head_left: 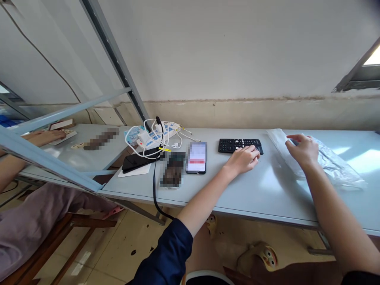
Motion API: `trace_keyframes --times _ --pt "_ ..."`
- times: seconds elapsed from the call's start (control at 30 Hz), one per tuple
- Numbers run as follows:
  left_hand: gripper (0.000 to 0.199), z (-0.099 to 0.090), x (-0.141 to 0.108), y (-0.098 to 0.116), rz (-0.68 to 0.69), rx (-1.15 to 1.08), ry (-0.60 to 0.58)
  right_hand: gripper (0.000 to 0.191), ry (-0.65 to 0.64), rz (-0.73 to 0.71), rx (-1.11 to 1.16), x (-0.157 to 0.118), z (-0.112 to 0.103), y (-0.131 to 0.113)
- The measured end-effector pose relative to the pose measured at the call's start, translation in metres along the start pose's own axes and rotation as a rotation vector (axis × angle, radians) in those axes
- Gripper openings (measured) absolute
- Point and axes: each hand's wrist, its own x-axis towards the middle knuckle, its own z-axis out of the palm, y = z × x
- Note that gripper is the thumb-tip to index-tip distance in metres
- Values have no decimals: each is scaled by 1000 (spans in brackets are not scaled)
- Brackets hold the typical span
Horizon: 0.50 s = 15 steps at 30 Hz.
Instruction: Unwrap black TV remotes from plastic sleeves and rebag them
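Observation:
Two black strips with rows of buttons, which look like remote controls (pixel 227 145), lie side by side on the grey table. My left hand (pixel 244 159) is at the right part of the nearer one, fingers bent over its front edge and partly hiding it. On the right, a clear plastic bag (pixel 335 162) lies crumpled and flat. Over it is my right hand (pixel 305 152), thumb and fingers apart, with nothing plainly held; I cannot tell whether it touches the plastic. Left of the remotes, a phone (pixel 197 156) with a lit, blurred screen lies face up.
Another blurred phone-like item (pixel 173 170) and a black phone (pixel 138 160) lie further left. Behind them, a power strip (pixel 157 136) sits among tangled white cables. A metal frame post (pixel 115 51) rises there. Beyond it, a co-worker's hand (pixel 50 137) rests at a neighbouring table.

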Motion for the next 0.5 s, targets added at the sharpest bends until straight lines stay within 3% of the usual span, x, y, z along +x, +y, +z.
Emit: trace_keyframes --times 0.23,0.5 --pt "19 2 1 -2 31 21 45 38 138 157 -64 18 12 29" --pt "20 1 0 -10 -19 23 82 17 79 184 -58 42 26 68"
